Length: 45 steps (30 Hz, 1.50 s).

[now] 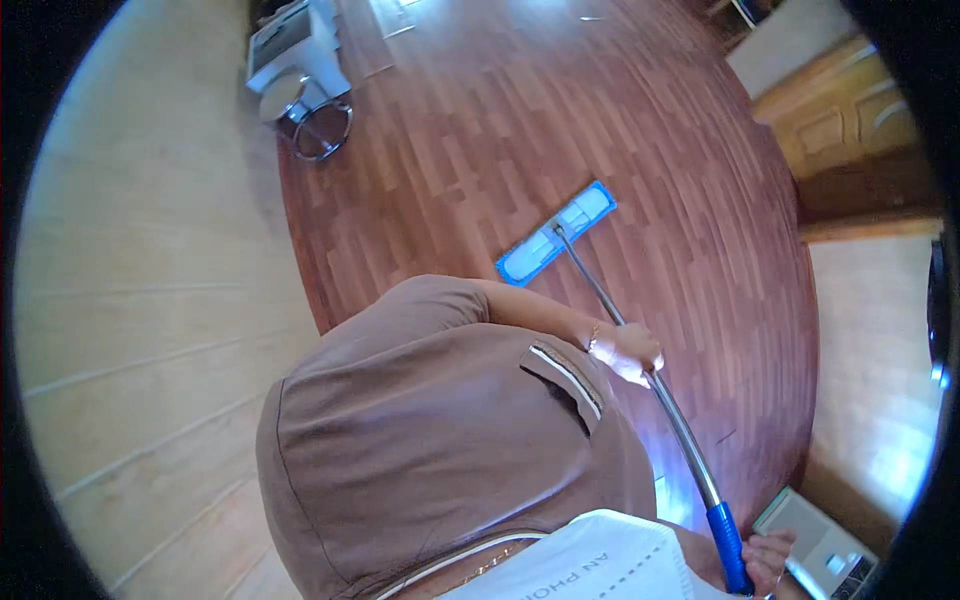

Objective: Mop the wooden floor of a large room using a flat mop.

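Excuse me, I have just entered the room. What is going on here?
A person in a brown short-sleeved shirt is holding a flat mop with both hands. The left hand is closed around the silver metal pole, and the right hand grips the blue handle sleeve at its near end. At the far end, the blue rectangular mop head with pale panels rests on the reddish-brown wood-plank floor, ahead of the person.
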Motion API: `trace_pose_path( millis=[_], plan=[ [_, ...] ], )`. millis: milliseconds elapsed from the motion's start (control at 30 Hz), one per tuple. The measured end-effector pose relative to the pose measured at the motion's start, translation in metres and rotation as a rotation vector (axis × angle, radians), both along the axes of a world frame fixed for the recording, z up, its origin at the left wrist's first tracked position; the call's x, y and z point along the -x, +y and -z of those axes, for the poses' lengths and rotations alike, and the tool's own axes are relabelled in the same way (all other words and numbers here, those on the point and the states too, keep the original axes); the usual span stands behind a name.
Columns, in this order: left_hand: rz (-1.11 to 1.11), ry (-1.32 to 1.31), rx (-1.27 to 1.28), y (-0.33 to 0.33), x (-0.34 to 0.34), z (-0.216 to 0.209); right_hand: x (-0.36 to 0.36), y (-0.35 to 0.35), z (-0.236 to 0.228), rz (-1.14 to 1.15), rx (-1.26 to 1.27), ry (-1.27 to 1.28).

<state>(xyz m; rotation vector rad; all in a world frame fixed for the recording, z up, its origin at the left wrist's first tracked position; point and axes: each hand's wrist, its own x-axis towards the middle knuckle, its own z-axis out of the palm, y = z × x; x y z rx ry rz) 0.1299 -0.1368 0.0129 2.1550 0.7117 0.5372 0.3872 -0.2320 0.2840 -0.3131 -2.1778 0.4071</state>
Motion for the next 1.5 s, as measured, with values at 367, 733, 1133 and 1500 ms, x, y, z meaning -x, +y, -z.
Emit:
trace_pose_path(
  millis=[367, 733, 1133, 1500],
  plan=[
    [-0.651, 0.087, -0.044, -0.018, 0.163, 0.019, 0.141, 0.074, 0.009, -0.122, 0.168, -0.034],
    [-0.945, 0.385, 0.005, -0.068, 0.287, 0.055, 0.244, 0.093, 0.070, -0.306, 0.554, 0.147],
    [-1.275, 0.581, 0.152, -0.138, 0.322, 0.090, 0.284, 0.113, 0.104, -0.678, 0.452, -0.292],
    [-1.513, 0.630, 0.245, -0.192, 0.268, 0.081, 0.291, 0.127, 0.091, -0.867, 0.411, -0.268]
  ],
)
